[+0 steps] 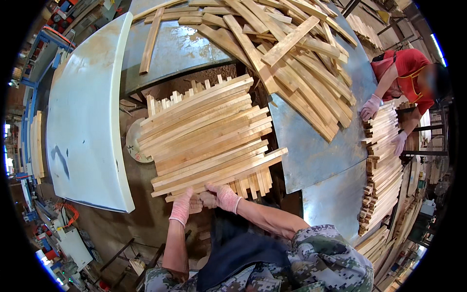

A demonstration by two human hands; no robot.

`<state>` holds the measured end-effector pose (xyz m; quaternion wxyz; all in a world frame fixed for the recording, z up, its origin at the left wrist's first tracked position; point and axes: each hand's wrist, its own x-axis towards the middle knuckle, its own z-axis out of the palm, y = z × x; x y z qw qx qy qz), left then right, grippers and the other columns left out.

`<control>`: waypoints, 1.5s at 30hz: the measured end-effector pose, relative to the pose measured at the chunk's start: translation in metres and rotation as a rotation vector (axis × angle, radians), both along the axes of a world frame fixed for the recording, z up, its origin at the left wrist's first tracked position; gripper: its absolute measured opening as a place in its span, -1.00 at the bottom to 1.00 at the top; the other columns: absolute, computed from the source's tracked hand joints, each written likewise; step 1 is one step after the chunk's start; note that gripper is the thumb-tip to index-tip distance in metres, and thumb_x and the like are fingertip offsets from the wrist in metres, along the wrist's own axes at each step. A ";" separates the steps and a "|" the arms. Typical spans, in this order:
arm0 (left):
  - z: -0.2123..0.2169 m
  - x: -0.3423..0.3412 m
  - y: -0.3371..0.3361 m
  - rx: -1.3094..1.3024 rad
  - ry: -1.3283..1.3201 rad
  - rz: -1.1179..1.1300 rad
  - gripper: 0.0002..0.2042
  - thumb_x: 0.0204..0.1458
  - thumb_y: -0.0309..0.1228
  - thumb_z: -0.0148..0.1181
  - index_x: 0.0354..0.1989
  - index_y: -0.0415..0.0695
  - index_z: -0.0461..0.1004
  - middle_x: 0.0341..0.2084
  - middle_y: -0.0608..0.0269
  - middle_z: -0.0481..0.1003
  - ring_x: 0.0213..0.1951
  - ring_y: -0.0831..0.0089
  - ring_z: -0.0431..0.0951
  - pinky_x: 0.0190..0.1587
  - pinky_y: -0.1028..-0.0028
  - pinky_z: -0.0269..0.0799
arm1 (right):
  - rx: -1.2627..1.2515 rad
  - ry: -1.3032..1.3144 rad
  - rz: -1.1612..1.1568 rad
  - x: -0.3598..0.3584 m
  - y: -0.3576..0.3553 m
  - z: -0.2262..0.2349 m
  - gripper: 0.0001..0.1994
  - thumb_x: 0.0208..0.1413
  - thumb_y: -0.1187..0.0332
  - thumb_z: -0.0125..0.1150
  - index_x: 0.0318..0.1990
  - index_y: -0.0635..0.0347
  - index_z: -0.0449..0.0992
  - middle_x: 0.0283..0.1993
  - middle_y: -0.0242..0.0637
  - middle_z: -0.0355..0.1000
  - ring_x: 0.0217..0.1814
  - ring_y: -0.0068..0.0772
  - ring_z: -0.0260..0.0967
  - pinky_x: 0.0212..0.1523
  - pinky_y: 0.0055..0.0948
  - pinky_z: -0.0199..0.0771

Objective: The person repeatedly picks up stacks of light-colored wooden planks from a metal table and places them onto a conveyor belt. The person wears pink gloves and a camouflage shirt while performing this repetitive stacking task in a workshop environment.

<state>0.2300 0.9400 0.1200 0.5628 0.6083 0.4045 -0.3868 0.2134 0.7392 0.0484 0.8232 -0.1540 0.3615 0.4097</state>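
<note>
A stack of pale wooden strips (209, 131) lies in front of me, with crosswise strips showing beneath the top layer. The nearest wooden strip (248, 168) sticks out past the others on the right. Close to its left end, my left hand (183, 206), in a pinkish glove, has its thumb up against the strip's near edge. My right hand (224, 197), gloved too, sits just to the right, thumb on the same edge. Both hands are closed on the strip, fingers bent below it and nearly meeting; the undersides of the grips are hidden.
A metal table (316, 163) bears a loose heap of wooden strips (292, 63) at the far right. To the left stands a large pale, curved-looking panel (87, 117). On the right, a co-worker in red (411, 73) has gloved hands on another strip stack (382, 165).
</note>
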 end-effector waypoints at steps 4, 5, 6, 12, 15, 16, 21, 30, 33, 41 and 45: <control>-0.021 -0.019 -0.017 -0.257 -0.069 0.415 -0.17 0.22 0.37 0.20 0.21 -0.27 0.49 -0.12 -0.14 0.65 -0.22 0.04 0.72 -0.13 0.07 0.69 | 0.005 -0.083 0.086 0.004 -0.015 0.010 -0.57 0.45 0.07 0.25 0.19 0.28 0.50 -0.07 0.03 0.64 -0.07 0.00 0.68 -0.07 -0.08 0.76; -0.040 -0.029 -0.006 -0.244 -0.083 0.523 -0.17 0.19 0.38 0.23 0.24 -0.22 0.46 -0.10 -0.18 0.62 -0.20 0.01 0.70 -0.13 0.03 0.68 | 0.016 -0.101 0.131 0.004 -0.019 0.004 -0.51 0.44 0.02 0.25 0.22 0.29 0.48 -0.08 0.04 0.64 -0.05 0.02 0.68 -0.05 -0.06 0.76; -0.046 -0.031 0.001 -0.166 -0.084 0.486 -0.20 0.19 0.35 0.26 0.25 -0.18 0.46 -0.14 -0.14 0.64 -0.25 0.04 0.71 -0.19 0.06 0.70 | 0.025 -0.120 0.171 0.005 -0.022 -0.002 -0.46 0.44 -0.02 0.24 0.26 0.30 0.46 -0.09 0.05 0.64 -0.03 0.05 0.67 -0.04 -0.04 0.76; -0.033 -0.024 -0.010 0.036 -0.133 0.439 -0.29 0.15 0.23 0.42 0.19 -0.16 0.50 -0.25 -0.02 0.68 -0.40 0.21 0.74 -0.39 0.17 0.74 | -0.025 -0.119 0.176 0.014 -0.028 0.013 -0.42 0.43 -0.04 0.26 0.37 0.18 0.38 0.14 -0.04 0.58 0.08 0.02 0.66 0.03 0.14 0.77; -0.037 -0.025 -0.015 0.063 -0.119 0.464 -0.34 0.16 0.18 0.44 0.13 -0.20 0.54 -0.31 0.08 0.69 -0.43 0.27 0.74 -0.41 0.26 0.75 | -0.033 -0.127 0.178 0.011 -0.029 0.015 -0.35 0.38 -0.14 0.28 0.37 0.17 0.40 0.11 -0.08 0.59 0.01 -0.07 0.67 -0.02 0.03 0.78; -0.036 -0.024 -0.014 0.062 -0.106 0.463 -0.35 0.17 0.17 0.44 0.12 -0.21 0.54 -0.31 0.09 0.69 -0.43 0.28 0.75 -0.41 0.28 0.75 | -0.023 -0.132 0.184 0.012 -0.029 0.017 -0.32 0.37 -0.17 0.28 0.36 0.20 0.42 0.09 -0.08 0.60 -0.03 -0.11 0.66 -0.05 -0.03 0.77; -0.035 -0.024 -0.017 0.111 -0.115 0.412 -0.37 0.21 0.19 0.38 0.07 -0.21 0.59 -0.31 0.07 0.69 -0.42 0.29 0.72 -0.42 0.31 0.70 | 0.013 -0.174 0.323 0.013 -0.042 0.000 -0.18 0.30 -0.35 0.23 0.31 0.32 0.49 0.02 -0.04 0.65 -0.11 -0.23 0.64 -0.13 -0.27 0.68; 0.043 0.094 0.043 0.256 -0.706 -0.245 -0.44 0.15 -0.02 0.42 0.21 -0.13 0.58 -0.05 0.03 0.70 0.05 0.16 0.70 0.14 0.33 0.59 | 0.064 -0.145 0.273 0.002 -0.032 0.013 -0.40 0.36 -0.17 0.30 0.26 0.16 0.51 0.03 -0.06 0.61 -0.06 -0.24 0.60 -0.10 -0.29 0.68; 0.052 0.199 0.021 0.850 -0.989 -0.712 -0.27 0.12 0.05 0.43 0.38 -0.13 0.46 0.28 -0.11 0.52 0.36 0.00 0.46 0.44 0.16 0.31 | 0.159 -0.083 0.258 -0.011 -0.009 -0.009 -0.44 0.33 -0.12 0.37 0.23 0.14 0.53 -0.04 -0.13 0.58 -0.07 -0.24 0.57 -0.10 -0.27 0.68; 0.024 0.347 -0.033 0.812 -0.624 -1.317 -0.05 -0.03 0.39 0.35 0.32 -0.22 0.50 0.26 -0.19 0.52 0.32 -0.01 0.50 0.36 0.15 0.40 | -0.049 0.019 0.044 0.007 0.014 0.022 -0.56 0.38 0.12 0.39 0.25 0.16 0.49 0.21 -0.03 0.57 0.14 -0.04 0.65 0.10 -0.05 0.78; 0.027 0.329 -0.045 0.966 -0.756 -1.302 -0.13 -0.05 0.39 0.39 0.15 -0.21 0.58 0.07 -0.15 0.62 0.17 0.01 0.61 0.26 0.17 0.49 | -0.068 0.016 -0.022 0.017 0.012 0.028 -0.50 0.38 0.21 0.38 0.35 0.22 0.42 0.20 -0.11 0.59 0.08 -0.09 0.68 0.01 -0.11 0.82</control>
